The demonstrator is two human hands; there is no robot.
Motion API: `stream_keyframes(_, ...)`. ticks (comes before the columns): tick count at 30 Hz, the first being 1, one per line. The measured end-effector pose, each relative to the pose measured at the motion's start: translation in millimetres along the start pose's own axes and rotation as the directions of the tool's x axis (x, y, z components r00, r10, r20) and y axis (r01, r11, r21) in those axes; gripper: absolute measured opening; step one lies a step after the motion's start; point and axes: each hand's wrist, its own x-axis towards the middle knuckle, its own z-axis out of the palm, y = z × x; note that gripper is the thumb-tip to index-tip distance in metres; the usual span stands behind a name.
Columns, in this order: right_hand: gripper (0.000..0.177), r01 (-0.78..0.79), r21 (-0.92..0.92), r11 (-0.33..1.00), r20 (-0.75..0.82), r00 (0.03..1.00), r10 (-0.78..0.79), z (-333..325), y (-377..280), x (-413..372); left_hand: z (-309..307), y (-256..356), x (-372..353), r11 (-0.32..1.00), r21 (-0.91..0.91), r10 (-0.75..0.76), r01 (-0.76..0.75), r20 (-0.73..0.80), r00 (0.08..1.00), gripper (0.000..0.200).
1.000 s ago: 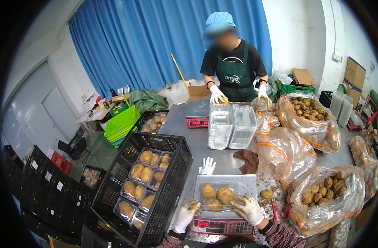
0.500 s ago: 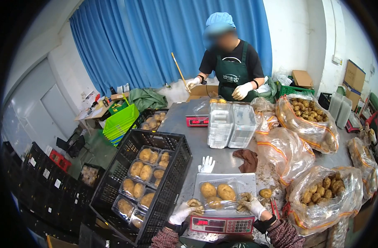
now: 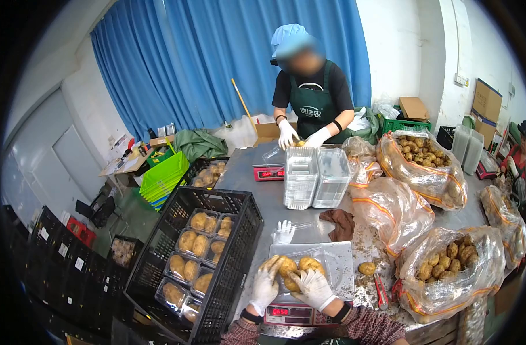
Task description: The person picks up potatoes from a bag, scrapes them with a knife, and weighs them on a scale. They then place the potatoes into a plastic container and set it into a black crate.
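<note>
My left hand point(image 3: 265, 286), in a white glove with dirty fingertips, is closed round the left side of a potato point(image 3: 286, 265). My gloved right hand point(image 3: 313, 289) has its fingers curled over the potatoes from the lower right, gripping one near the front that it partly hides. Another potato point(image 3: 312, 264) sits at the right. These lie in a clear plastic box point(image 3: 331, 259) on the plate of a digital scale point(image 3: 343, 282). The scale's red display point(image 3: 280, 311) is lit; my right wrist covers part of its keypad.
At left stands a black crate point(image 3: 248, 230) of boxed potatoes. Bags of potatoes point(image 3: 412, 282) lie at right, near a loose potato point(image 3: 367, 268) and a red-handled tool point(image 3: 381, 292). Stacked clear boxes point(image 3: 301, 178), a brown cloth point(image 3: 337, 223) and a white glove point(image 3: 283, 232) lie beyond. A co-worker point(image 3: 312, 98) stands opposite.
Both my hands have moved inward from the scale's sides onto the potatoes. The co-worker's hands have come together over potatoes at the other scale. The view has shifted slightly.
</note>
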Motion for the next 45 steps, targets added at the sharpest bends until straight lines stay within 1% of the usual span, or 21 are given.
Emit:
stream_keyframes(3,0.057,0.001,0.03,1.0,0.023,1.0,-0.001,0.4,7.1,-0.1,7.1,-7.2,14.3,0.997,0.049,0.059,-0.067,0.148,0.987,0.069)
stream_keyframes(4,0.056,-0.09,0.236,0.968,-0.048,0.993,0.104,-3.0,12.7,-2.3,7.0,-9.3,18.5,0.994,0.077,0.06,-0.076,0.193,0.979,0.071)
stream_keyframes(5,0.054,-0.161,0.433,0.887,-0.098,0.97,0.223,-6.5,18.3,-4.2,4.8,-6.6,23.7,0.994,0.07,0.067,-0.082,0.192,0.979,0.071)
stream_keyframes(6,0.052,-0.302,0.761,0.574,0.044,0.907,0.419,-13.0,20.1,-9.6,3.8,-2.5,26.9,0.987,0.153,0.007,-0.048,0.256,0.967,0.072)
stream_keyframes(7,0.052,-0.315,0.753,0.577,0.043,0.899,0.436,-13.0,30.0,-15.9,3.7,2.4,29.3,0.972,0.233,-0.053,-0.025,0.321,0.946,0.072)
stream_keyframes(9,0.051,-0.21,0.958,0.196,0.043,0.78,0.624,-7.3,66.4,-38.7,2.5,6.3,33.5,0.962,0.27,-0.038,-0.038,0.272,0.962,0.071)
stream_keyframes(10,0.05,-0.226,0.951,0.209,0.041,0.766,0.642,-6.7,90.4,-54.6,2.0,7.2,33.9,0.96,0.278,-0.042,-0.028,0.241,0.97,0.069)
stream_keyframes(11,0.051,-0.306,0.911,0.275,0.027,0.712,0.702,-21.8,99.9,-63.9,1.5,7.0,32.4,0.958,0.285,-0.044,-0.019,0.213,0.976,0.068)
stream_keyframes(13,0.056,-0.739,0.355,0.572,-0.067,0.591,0.804,-43.4,118.3,-92.4,-1.2,8.1,28.7,0.978,0.207,-0.052,0.014,0.176,0.983,0.062)
stream_keyframes(17,0.049,-0.869,0.029,0.494,0.068,0.495,0.866,-41.1,132.1,-130.3,17.1,-4.7,14.6,0.936,0.305,0.185,-0.174,-0.007,0.983,0.055)
stream_keyframes(21,0.061,-0.853,0.01,0.522,0.144,0.517,0.844,5.6,134.6,-151.7,34.7,-1.2,13.1,0.92,0.384,0.098,-0.081,-0.026,0.995,0.041)
stream_keyframes(23,0.058,-0.79,-0.089,0.607,-0.012,0.61,0.792,-2.3,124.8,-162.2,24.9,12.1,15.6,0.787,0.614,-0.015,-0.054,0.107,0.994,0.049)
stream_keyframes(25,0.053,-0.609,0.063,0.791,-0.167,0.775,0.61,-42.1,113.3,-177.1,21.4,15.7,12.3,0.837,0.545,-0.019,-0.038,0.098,0.995,0.055)
stream_keyframes(29,0.034,-0.557,0.0,0.831,-0.013,0.831,0.557,-179.4,126.4,-216.9,20.0,24.4,9.7,0.879,0.475,-0.046,-0.036,0.16,0.986,0.062)
stream_keyframes(31,0.035,-0.645,-0.309,0.699,0.119,0.703,0.701,-211.8,168.2,-231.7,21.0,26.2,10.3,0.908,0.418,-0.119,0.037,0.172,0.978,0.065)
stream_keyframes(37,0.036,-0.623,-0.382,0.683,0.54,0.45,0.711,-141.9,289.4,-242.2,7.2,70.8,19.6,0.744,0.667,-0.055,-0.034,0.112,0.992,0.063)
stream_keyframes(39,0.045,-0.549,-0.415,0.726,0.543,0.491,0.681,-112.2,293.1,-243.7,-3.0,95.6,18.0,0.912,0.409,0.008,-0.044,0.09,0.996,0.059)
stream_keyframes(40,0.054,-0.533,-0.432,0.727,0.522,0.51,0.684,-103.7,295.5,-244.1,10.0,92.9,10.3,0.927,-0.352,-0.139,0.132,0.005,0.99,0.057)
stream_keyframes(41,0.056,-0.551,-0.387,0.739,0.514,0.536,0.669,-103.5,301.6,-248.4,8.7,104.3,7.3,0.673,-0.673,-0.328,0.307,0.101,0.939,0.057)
stream_keyframes(43,0.058,-0.616,-0.364,0.699,0.554,0.46,0.694,-142.2,301.5,-240.4,-12.5,153.0,12.2,0.995,0.015,0.095,-0.095,0.001,0.995,0.058)
stream_keyframes(45,0.065,-0.707,-0.372,0.602,0.405,0.46,0.79,-184.7,302.3,-243.3,-2.4,155.7,0.3,0.979,-0.202,0.015,-0.005,0.046,0.999,0.058)
